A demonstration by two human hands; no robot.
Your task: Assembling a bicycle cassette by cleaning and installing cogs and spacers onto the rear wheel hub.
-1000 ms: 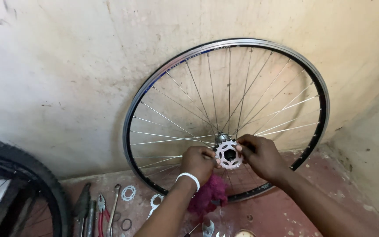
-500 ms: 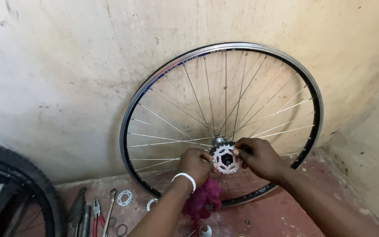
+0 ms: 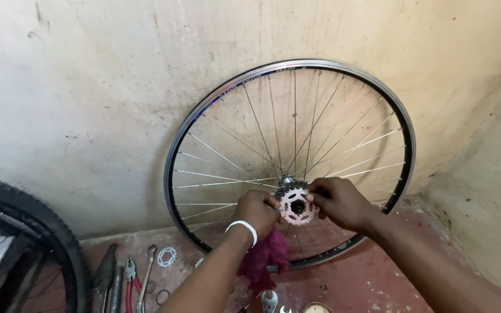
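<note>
Leaning upright against the pale, stained wall, right of centre: a bare spoked bicycle wheel (image 3: 290,164), no tyre on the rim, lower edge on the reddish floor (image 3: 378,284). At the hub, just below the middle of the frame: a pale toothed sprocket cluster (image 3: 296,204), facing the camera.

Left hand (image 3: 258,212), coming up from the bottom centre: fingers curled closed against the left edge of the sprocket cluster, pinching it. White bead bracelet (image 3: 244,228) around that wrist. Magenta rag (image 3: 264,262) bunched just under the wrist, hanging down in front of the lower spokes; whether gripped by the palm or merely draped, cannot tell.

Right hand (image 3: 338,202), entering from the lower right: fingertips closed on the right edge of the same sprocket cluster, thumb and forefinger touching its teeth.

Lower left of the frame: a tyred wheel (image 3: 27,243) with knobbly tread, cut off by the edge. On the floor between it and the bare wheel: red-handled pliers (image 3: 129,282), a spanner (image 3: 146,272) and a loose small cog (image 3: 167,256), well apart from both hands. At the bottom edge, centre: head of another spanner (image 3: 268,301), partly out of view.
</note>
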